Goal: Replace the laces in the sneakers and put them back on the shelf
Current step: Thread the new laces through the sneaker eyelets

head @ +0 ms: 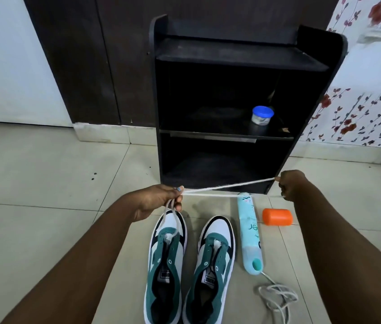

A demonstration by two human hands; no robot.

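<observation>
We hold a white lace [217,191] stretched between both hands: our left hand [159,199] pinches it at nine o'clock, our right hand [292,184] grips its ends at three o'clock. From the left hand the lace drops into the front eyelets of the left sneaker [165,265]. The right sneaker [210,272] lies just beside it on the floor [44,174], toes toward the black shelf [238,99] at twelve o'clock. A teal spray can [250,237], an orange cap [277,216] and another loose lace [278,296] lie to the right.
</observation>
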